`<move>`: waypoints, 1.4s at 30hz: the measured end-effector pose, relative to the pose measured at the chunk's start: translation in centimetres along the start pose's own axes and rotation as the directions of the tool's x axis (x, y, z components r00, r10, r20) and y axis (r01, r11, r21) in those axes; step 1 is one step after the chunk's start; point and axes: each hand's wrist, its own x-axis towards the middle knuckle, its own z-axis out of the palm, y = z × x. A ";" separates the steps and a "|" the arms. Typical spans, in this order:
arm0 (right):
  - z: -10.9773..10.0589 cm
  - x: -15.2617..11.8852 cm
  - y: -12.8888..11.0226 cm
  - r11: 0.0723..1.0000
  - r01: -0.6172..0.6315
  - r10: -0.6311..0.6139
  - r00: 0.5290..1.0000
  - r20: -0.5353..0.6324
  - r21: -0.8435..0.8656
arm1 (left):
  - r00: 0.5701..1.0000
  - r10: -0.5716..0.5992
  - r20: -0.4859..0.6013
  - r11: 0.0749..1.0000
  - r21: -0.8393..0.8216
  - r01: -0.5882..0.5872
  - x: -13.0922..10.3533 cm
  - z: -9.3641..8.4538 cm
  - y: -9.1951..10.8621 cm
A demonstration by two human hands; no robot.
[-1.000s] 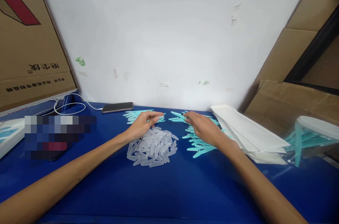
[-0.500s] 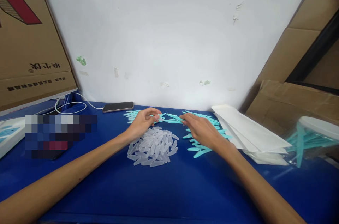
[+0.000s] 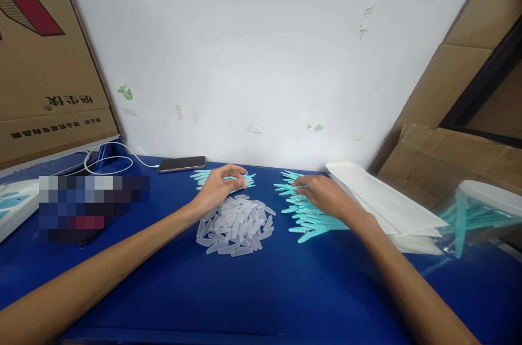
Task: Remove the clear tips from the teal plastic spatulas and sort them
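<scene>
My left hand (image 3: 222, 184) is closed in a pinch over the far-left group of slim turquoise eyebrow razors (image 3: 200, 175). What lies between its thumb and fingertips is too small to make out. Just in front of it is a heap of small translucent plastic blade caps (image 3: 240, 225). My right hand (image 3: 320, 193) reaches over the larger right-hand pile of turquoise razors (image 3: 312, 220), its fingertips closed on one turquoise razor (image 3: 284, 188) whose end points left. The palm and forearm cover part of that pile.
A phone (image 3: 182, 164) with a white cable lies near the wall. White paper sleeves (image 3: 379, 198) and a clear tub of turquoise razors (image 3: 485, 214) are at the right. Cardboard boxes (image 3: 53, 73) flank the blue table (image 3: 244, 301). A pixelated patch covers something at the left.
My right hand has moved right, from the middle beside my left hand back to the right pile. The razor between the hands is gone from there. My left hand has barely shifted.
</scene>
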 end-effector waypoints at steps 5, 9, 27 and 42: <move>-0.4 -0.2 1.6 0.994 -0.106 0.105 0.994 0.039 0.007 | 0.997 -0.011 0.073 1.000 -0.001 0.011 -0.1 0.1 0.2; -0.7 -0.4 1.9 0.990 -0.139 0.139 0.990 -0.003 0.014 | 0.993 0.026 0.111 1.000 -0.005 -0.026 -0.1 0.2 0.2; 0.2 0.1 -5.1 0.980 0.160 -0.140 0.977 -0.158 0.121 | 0.995 -0.017 0.100 0.989 -0.145 0.031 -0.2 0.7 0.3; 0.1 -0.1 -6.7 0.971 0.186 -0.163 0.974 -0.156 0.148 | 0.988 0.097 0.122 0.995 -0.007 -0.097 -1.4 2.1 1.1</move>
